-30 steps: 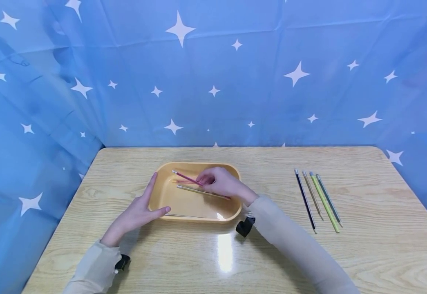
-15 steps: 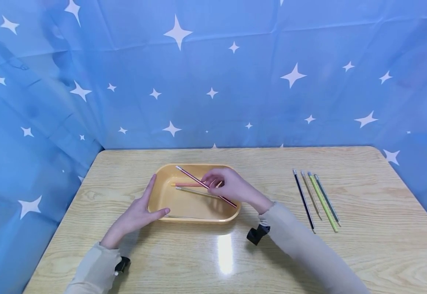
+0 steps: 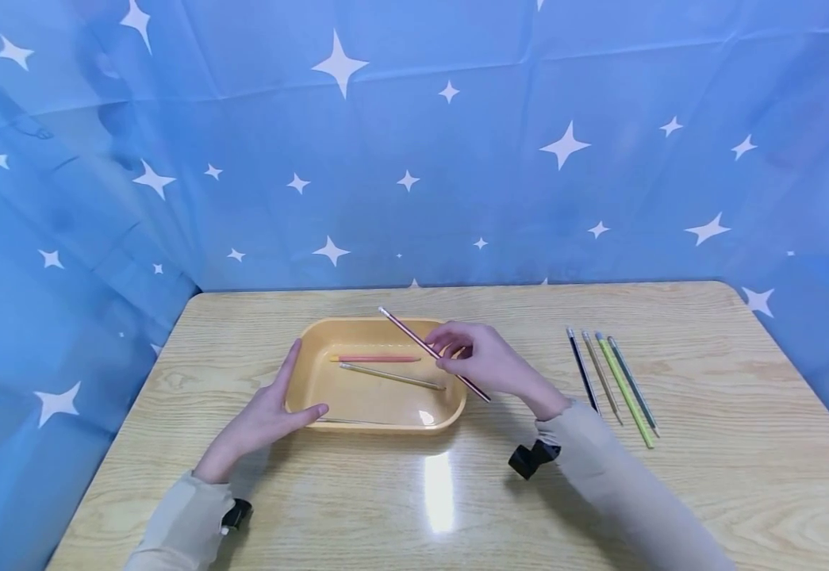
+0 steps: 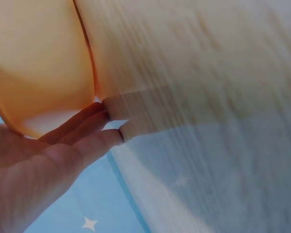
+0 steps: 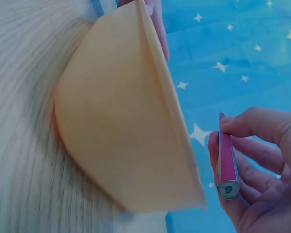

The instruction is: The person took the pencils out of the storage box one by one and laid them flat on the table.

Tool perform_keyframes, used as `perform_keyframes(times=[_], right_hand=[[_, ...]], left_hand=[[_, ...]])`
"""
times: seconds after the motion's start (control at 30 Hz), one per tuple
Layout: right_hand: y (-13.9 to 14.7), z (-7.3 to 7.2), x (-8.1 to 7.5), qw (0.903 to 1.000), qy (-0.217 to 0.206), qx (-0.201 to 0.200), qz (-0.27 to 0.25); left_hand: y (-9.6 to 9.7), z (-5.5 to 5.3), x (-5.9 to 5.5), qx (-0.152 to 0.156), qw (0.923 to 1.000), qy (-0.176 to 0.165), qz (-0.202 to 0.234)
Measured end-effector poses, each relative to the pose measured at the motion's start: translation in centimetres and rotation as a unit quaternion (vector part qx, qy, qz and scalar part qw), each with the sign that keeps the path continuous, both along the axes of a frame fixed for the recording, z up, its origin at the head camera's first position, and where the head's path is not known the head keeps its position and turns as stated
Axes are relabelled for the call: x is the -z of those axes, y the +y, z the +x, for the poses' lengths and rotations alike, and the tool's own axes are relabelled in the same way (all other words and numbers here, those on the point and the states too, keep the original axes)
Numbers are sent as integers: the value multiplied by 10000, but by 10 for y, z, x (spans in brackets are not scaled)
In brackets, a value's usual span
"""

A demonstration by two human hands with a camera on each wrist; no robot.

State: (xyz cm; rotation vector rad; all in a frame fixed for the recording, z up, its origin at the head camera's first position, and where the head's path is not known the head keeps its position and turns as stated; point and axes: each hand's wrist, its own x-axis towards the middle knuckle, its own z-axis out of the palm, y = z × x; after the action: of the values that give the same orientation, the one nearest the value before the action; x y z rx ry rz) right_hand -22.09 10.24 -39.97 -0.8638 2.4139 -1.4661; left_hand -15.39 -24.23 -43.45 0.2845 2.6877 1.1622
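In the head view, my right hand [image 3: 489, 361] pinches a dark red striped pencil [image 3: 403, 327] between thumb and fingers, over the right end of a yellow-orange tray [image 3: 378, 404]. The pencil slants, its white-tipped end pointing up and left. Its other end looks flat and unsharpened in the right wrist view, where red sides show on the pencil [image 5: 228, 162]. My left hand [image 3: 264, 412] rests against the tray's left end, fingers straight along the outside and thumb at the near rim. Inside lie a pink-orange pencil [image 3: 374, 359] and a gold pencil [image 3: 393, 375].
Right of the tray, a black pencil [image 3: 581, 365], a brownish-gold pencil [image 3: 601, 377], a lime green pencil [image 3: 624, 388] and a dark green pencil [image 3: 634, 385] lie side by side. Behind the wooden table [image 3: 728, 444] hangs a blue star-patterned curtain [image 3: 500, 174].
My right hand has lifted the dark red pencil off the other pencils and carried it rightward, over the tray's right rim. My left hand has stayed at the tray's left end.
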Motion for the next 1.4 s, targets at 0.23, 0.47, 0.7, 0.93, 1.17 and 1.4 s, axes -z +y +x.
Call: perform_keyframes(times=[0.23,0.47,0.7,0.93,1.17,1.4], right_hand=[[20,6,6,9998,57,181,35],[40,14,9,9990,-106,430,92],[64,22,14,9967,-67,724,366],[94,28,30,9949,-63,930,384],[124,37,29,9923,-92,1140,475],[159,40,35,9858,245,1504,706]], left_hand=[[1,0,-1,10,10000,23,-7],[1,1,0,14,10000,-6,12],[2,1,1,-27,10000,-19,7],[3,1,0,-29,10000,-4,2],[2,2,-1,-38,10000,0,5],[2,2,-1,-40,10000,-47,29]])
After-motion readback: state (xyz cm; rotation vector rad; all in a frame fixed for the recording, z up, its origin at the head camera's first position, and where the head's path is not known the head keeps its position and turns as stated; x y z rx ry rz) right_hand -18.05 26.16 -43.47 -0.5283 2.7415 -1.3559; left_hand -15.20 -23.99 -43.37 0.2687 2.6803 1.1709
